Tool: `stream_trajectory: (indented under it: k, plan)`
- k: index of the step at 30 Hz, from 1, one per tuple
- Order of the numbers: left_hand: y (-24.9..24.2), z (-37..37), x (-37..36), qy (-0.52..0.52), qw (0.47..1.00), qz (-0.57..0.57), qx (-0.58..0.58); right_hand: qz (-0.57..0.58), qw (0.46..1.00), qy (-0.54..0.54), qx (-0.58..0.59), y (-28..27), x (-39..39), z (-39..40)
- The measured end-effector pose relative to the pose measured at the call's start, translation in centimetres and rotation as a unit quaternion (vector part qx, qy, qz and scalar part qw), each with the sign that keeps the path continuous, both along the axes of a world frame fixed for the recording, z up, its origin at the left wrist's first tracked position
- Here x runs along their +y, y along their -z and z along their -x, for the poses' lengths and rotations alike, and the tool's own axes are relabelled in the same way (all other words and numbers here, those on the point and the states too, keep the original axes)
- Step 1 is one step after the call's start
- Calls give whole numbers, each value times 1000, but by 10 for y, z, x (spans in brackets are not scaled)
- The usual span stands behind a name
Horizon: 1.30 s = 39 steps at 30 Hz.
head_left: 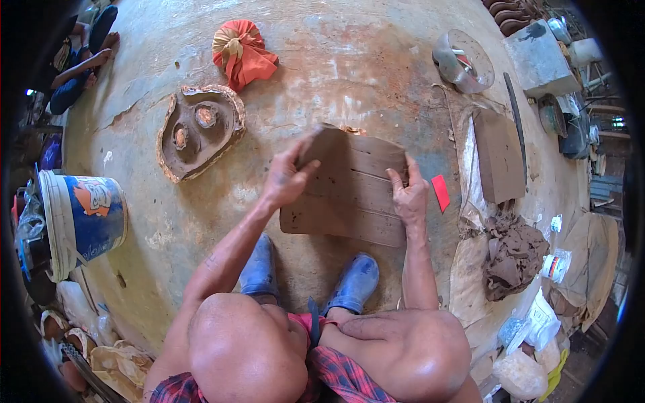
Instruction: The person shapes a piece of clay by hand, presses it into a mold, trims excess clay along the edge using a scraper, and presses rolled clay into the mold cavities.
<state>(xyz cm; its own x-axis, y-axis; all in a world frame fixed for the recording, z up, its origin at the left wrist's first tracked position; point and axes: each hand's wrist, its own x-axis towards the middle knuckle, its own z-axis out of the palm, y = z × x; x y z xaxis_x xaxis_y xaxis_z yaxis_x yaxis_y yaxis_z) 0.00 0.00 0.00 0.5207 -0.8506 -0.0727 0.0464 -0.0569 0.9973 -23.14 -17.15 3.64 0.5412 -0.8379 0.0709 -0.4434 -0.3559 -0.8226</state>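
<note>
- Left hand [289, 180] and right hand [411, 200] hold the clay slab [346, 191], fingers clamped on opposite sides.
- Lumpy clay [512, 255] lies right of the slab.
- Moving the slab likely calls for even support.

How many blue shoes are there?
2. The left shoe is on the person's left foot, near the clay slab; the right shoe is on the other foot. The messy edges could hide more.
</note>
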Motion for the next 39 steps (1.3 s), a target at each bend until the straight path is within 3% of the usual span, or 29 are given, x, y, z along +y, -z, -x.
stream_trajectory:
  k: [2,3,5,7,9,11,13,14,18,20,26,30,32,35,36,39]
  plan:
    - [-27,19,-10,42,979,-67,-188,79,992,-92,35,-9,2,-5]
    - [-42,28,4,47,980,-86,-171,57,993,-95,49,-13,22,-5]
    - [-53,31,-8,71,957,-127,-253,118,983,-125,62,-12,14,-18]
    - [-40,24,-10,57,961,-108,-250,136,982,-115,58,0,2,-12]
    - [-28,14,-4,24,979,-112,-168,40,990,-19,134,13,-4,-1]
    - [6,-3,4,20,980,-99,-170,47,995,-21,85,36,-16,9]
    - [8,-11,13,81,993,-34,81,47,997,-60,-3,30,-16,5]
    - [9,-12,19,71,991,16,113,8,998,-56,17,25,-14,11]
    - [31,-19,37,66,989,14,132,-118,986,-58,-107,45,-17,33]
    - [40,-15,34,71,992,8,108,-37,996,-77,-34,58,-15,45]
    - [14,17,13,7,997,-3,73,14,996,-31,80,50,-2,33]
    - [-11,35,-2,-37,996,-33,78,123,990,52,55,7,14,1]
    - [-16,40,-5,-44,994,-39,93,136,977,-58,-155,-31,34,-30]
    - [-22,42,-9,-62,995,-15,81,86,978,-78,-174,27,65,-75]
    - [-24,44,-7,-89,988,-7,127,62,977,-94,-181,47,73,-88]
    - [-21,49,-13,-111,975,20,191,40,971,-89,-219,54,69,-96]
